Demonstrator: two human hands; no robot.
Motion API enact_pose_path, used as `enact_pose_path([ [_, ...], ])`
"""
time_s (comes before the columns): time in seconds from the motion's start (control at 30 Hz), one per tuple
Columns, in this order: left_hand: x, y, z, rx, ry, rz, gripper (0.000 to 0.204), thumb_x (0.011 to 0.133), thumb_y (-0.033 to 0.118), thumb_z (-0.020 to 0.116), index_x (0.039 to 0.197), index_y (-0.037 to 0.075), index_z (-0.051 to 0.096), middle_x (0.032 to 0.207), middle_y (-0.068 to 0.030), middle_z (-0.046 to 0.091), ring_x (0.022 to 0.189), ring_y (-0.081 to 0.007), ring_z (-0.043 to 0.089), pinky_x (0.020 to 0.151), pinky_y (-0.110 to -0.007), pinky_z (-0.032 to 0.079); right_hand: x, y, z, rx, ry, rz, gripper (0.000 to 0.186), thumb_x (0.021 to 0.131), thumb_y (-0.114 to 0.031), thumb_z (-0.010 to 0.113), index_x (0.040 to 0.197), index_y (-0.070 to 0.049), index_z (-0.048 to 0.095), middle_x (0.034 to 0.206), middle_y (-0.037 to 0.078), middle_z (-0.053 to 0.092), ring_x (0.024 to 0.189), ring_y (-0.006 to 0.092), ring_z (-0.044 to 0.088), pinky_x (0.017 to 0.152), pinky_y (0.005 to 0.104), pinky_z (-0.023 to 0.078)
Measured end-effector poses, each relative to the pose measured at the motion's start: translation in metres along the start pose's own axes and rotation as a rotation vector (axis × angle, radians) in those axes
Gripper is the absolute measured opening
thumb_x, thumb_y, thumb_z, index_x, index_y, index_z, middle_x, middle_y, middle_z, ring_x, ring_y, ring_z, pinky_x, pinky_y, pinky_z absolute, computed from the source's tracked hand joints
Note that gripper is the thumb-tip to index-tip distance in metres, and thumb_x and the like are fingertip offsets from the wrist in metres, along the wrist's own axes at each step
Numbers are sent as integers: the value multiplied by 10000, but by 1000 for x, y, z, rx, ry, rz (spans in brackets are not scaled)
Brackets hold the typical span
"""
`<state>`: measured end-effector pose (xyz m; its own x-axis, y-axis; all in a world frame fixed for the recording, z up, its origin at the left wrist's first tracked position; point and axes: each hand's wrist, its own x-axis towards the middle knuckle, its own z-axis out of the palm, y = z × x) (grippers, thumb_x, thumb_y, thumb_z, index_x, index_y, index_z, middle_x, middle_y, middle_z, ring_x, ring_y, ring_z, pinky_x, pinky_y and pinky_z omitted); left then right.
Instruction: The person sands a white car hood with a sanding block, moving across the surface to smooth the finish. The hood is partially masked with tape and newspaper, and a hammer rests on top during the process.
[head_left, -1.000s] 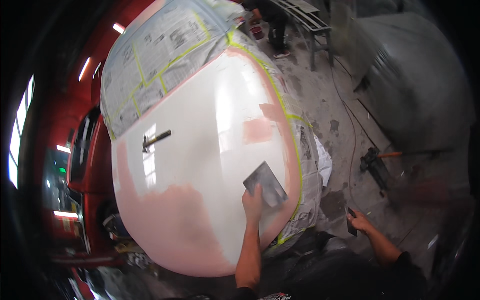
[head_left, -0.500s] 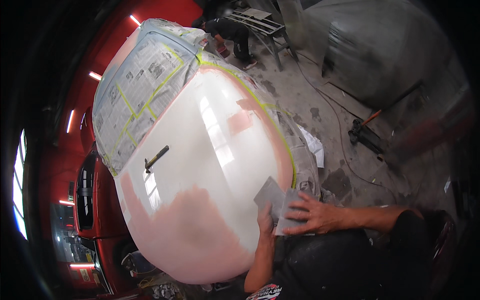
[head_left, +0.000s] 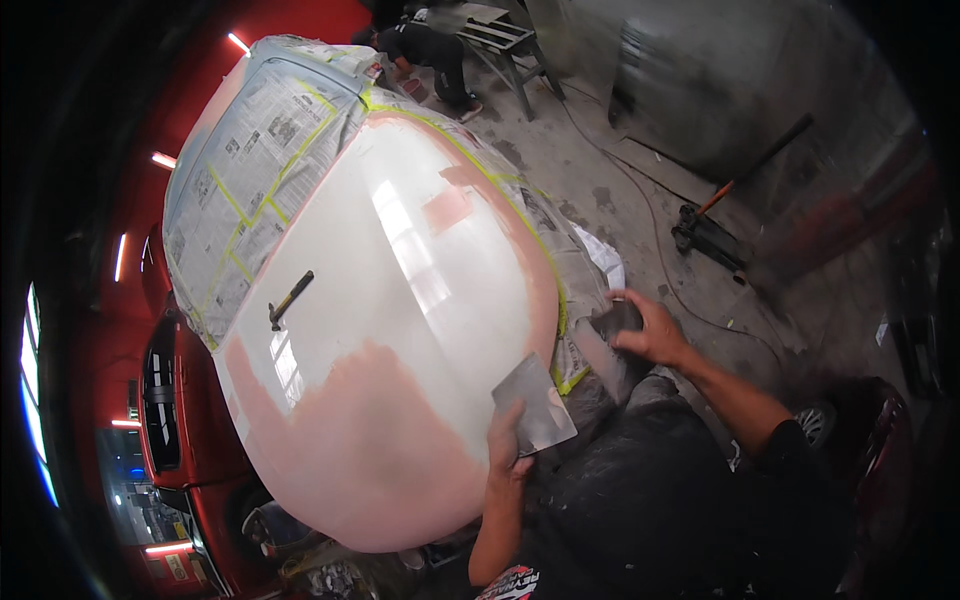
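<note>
My left hand grips a thin, flat grey rectangular plate by its near-left edge, thumb over the top, beside the front right edge of the car hood. Farther right, my right hand is curled around a second flat piece, greyish and blurred; its exact kind is hard to make out. The two pieces are apart. Large pink patches lie on the white hood, along its near part and right edge. On the hood's left side rests a hammer with a dark and yellowish handle.
Newspaper and yellow-green tape cover the windshield and right flank. A red vehicle stands at left. A floor jack and a hose lie on the right floor. Beyond the car a person bends near a metal stand.
My hands have separated: the right hand moved up and right with its piece, off the left hand's plate. The left hand's plate now faces up more fully. The view has shifted slightly.
</note>
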<state>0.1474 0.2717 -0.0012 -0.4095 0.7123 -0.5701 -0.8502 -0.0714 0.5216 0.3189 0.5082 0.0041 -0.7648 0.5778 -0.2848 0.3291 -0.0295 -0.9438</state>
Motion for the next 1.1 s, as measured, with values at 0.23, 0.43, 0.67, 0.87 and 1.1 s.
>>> enact_pose_path([
  [0.23, 4, -18, 6, -122, 62, -99, 349, 950, 121, 578, 1269, -14, 533, 1120, -147, 675, 962, -264, 690, 856, -404, 582, 14, 64, -6, -257, -233, 27, 512, 762, -236, 751, 1182, -23, 550, 1085, 184, 643, 1036, 331, 607, 858, 375, 472],
  [0.43, 0, 24, 46, 309, 42, 196, 447, 1001, 154, 515, 1413, 4, 422, 1269, -148, 597, 1108, -269, 629, 949, -393, 530, 7, 53, -13, -382, 25, -128, 377, 792, -88, 651, 1161, -53, 584, 1027, 186, 585, 977, 409, 570, 854, 412, 486],
  [0.67, -9, 21, 73, 512, -20, 302, 491, 1023, 139, 466, 1474, -24, 359, 1375, -155, 522, 1226, -234, 539, 1048, -364, 424, 2, -23, 21, -610, -61, -898, 722, 698, -61, 703, 1391, -182, 540, 1282, 98, 562, 1169, 303, 543, 1013, 451, 414],
  [0.87, -2, 2, 35, 791, 245, 551, 451, 980, 122, 550, 1385, -58, 465, 1299, -161, 570, 1164, -229, 570, 1015, -350, 444, -3, -24, 43, -411, -374, -782, 680, 658, -24, 707, 1317, -161, 615, 1322, 83, 586, 1204, 321, 548, 1030, 451, 426],
  [1.1, -9, 37, 41, 377, 512, 785, 371, 956, 110, 604, 1279, -49, 513, 1169, -150, 605, 1000, -223, 619, 863, -357, 527, -13, 55, 45, -248, -576, -408, 661, 696, 50, 593, 1336, -114, 595, 1303, 157, 615, 1227, 364, 560, 1049, 414, 440],
])
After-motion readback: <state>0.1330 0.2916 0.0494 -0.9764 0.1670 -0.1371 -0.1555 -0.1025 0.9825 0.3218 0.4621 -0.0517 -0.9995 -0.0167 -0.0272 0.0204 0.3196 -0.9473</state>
